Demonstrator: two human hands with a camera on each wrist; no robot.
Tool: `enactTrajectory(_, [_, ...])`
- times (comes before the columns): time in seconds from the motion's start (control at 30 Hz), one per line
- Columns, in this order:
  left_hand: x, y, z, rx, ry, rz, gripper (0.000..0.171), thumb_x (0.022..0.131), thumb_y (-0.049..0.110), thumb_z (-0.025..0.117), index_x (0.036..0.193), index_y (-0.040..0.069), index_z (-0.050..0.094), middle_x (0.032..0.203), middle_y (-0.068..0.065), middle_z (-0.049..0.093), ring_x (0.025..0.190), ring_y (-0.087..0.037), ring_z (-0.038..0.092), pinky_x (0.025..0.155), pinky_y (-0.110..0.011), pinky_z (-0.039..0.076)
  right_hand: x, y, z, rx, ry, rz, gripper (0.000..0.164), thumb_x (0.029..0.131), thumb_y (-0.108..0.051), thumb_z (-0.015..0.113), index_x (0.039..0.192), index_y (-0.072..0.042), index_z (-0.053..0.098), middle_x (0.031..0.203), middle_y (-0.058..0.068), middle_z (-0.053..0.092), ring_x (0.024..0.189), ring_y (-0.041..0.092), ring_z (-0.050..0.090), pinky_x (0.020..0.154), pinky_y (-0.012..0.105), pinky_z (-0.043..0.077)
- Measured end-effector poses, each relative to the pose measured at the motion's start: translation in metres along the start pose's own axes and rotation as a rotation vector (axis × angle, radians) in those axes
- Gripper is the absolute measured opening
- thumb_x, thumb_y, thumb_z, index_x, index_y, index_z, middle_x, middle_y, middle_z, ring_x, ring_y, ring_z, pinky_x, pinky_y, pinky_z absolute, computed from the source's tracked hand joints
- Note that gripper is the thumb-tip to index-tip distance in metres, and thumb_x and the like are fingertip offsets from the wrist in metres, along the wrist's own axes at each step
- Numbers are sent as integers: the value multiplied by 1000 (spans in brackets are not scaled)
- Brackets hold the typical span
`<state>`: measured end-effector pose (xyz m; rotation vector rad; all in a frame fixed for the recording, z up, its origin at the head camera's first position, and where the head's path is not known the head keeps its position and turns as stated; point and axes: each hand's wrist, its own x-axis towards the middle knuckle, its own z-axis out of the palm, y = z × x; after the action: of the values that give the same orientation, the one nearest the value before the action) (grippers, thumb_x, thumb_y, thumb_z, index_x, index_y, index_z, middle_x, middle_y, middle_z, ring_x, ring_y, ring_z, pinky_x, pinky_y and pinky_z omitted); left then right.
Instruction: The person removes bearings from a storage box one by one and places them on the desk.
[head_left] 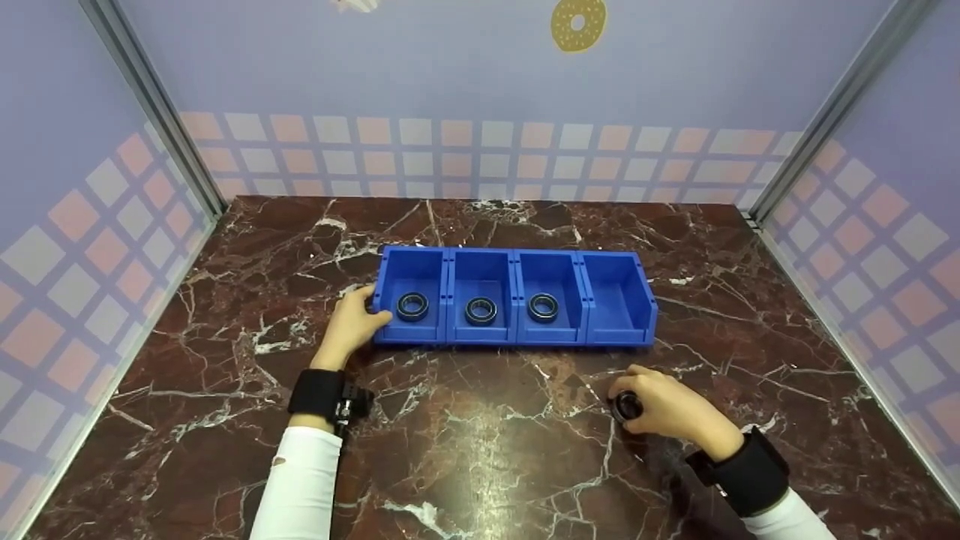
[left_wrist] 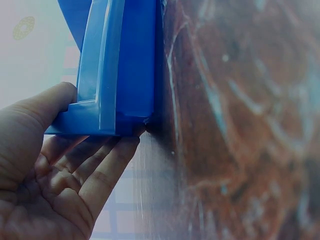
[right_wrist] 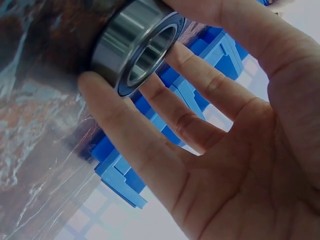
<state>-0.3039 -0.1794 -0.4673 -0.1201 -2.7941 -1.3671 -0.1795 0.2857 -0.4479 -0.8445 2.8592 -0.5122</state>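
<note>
A row of joined blue storage bins (head_left: pixel 480 336) stands on the marble-patterned table. My left hand (head_left: pixel 351 324) grips the leftmost bin's outer wall (left_wrist: pixel 135 60), thumb over the rim and fingers against the outside. One ball bearing lies in each of the three left bins: a left one (head_left: pixel 412 307), a middle one (head_left: pixel 481 310) and a right one (head_left: pixel 543 307). The rightmost bin (head_left: pixel 619 300) holds nothing. In front of it, my right hand (head_left: pixel 664 405) holds another ball bearing (right_wrist: pixel 125 50) between thumb and fingers, tilted and close over the table.
The dark red marbled tabletop (head_left: pixel 450 420) extends around the bins. A tiled-pattern back wall (head_left: pixel 480 90) and side walls on the left (head_left: pixel 60 187) and right (head_left: pixel 900 195) enclose it. Both wrists wear black straps.
</note>
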Motion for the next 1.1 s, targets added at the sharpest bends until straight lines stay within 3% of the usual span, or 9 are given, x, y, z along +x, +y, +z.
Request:
enactTrajectory(0.17, [1, 0, 0, 1, 2, 2, 62, 88, 4, 63, 147, -11, 49, 134, -32, 61, 118, -43, 62, 103, -53, 47, -1, -2, 1, -7, 4, 1, 36, 68, -3, 84, 103, -6, 74, 104, 9, 68, 106, 40, 63, 80, 50, 52])
enactTrajectory(0.43, [1, 0, 1, 6, 5, 7, 62, 88, 4, 63, 147, -11, 49, 134, -31, 62, 116, -43, 63, 101, -53, 48, -2, -2, 1, 7, -9, 28, 38, 69, -2, 84, 105, -6, 74, 107, 12, 66, 101, 39, 65, 77, 46, 52])
enactTrajectory(0.6, [1, 0, 1, 13, 11, 19, 62, 87, 3, 64, 146, -12, 50, 130, -32, 63, 113, -42, 64, 100, -53, 48, -2, -1, 2, 3, -9, 25, 39, 69, -1, 84, 106, -4, 74, 105, 10, 64, 85, 25, 61, 70, 39, 50])
enactTrajectory(0.83, [2, -1, 1, 7, 4, 14, 63, 88, 3, 64, 147, -13, 47, 135, -34, 59, 119, -45, 61, 103, -54, 46, -2, -2, 2, -9, -10, 21, 39, 69, -3, 85, 107, -5, 74, 109, 14, 66, 94, 34, 65, 76, 45, 52])
enactTrajectory(1.1, [1, 0, 0, -4, 1, 2, 62, 88, 4, 64, 147, -11, 49, 134, -32, 61, 118, -44, 62, 102, -53, 48, -2, -3, 0, -14, -13, 18, 40, 69, -3, 86, 106, -5, 74, 108, 14, 66, 90, 32, 65, 72, 42, 52])
